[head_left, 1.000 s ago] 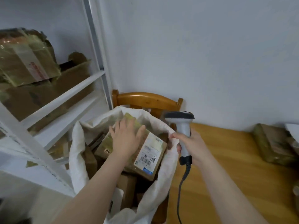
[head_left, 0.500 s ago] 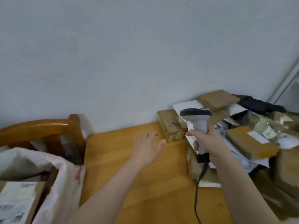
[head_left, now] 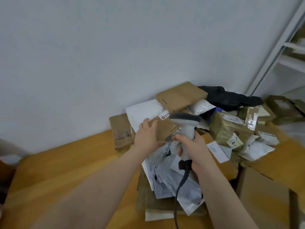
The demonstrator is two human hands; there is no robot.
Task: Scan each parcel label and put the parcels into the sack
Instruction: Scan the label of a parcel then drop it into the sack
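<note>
**Flat touch, firm grip**

The left hand (head_left: 148,135) lies, fingers spread, on a flat brown cardboard parcel (head_left: 166,129) at the wooden bench's (head_left: 66,171) far edge (amid a parcel heap (head_left: 231,129)). The right hand (head_left: 194,146) grips a grey handheld scanner (head_left: 185,120) upright beside it.

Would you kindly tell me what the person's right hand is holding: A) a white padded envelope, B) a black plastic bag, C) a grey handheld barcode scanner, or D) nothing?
C: the right hand grips the handle of the grey handheld barcode scanner, whose dark cable hangs below.
</note>
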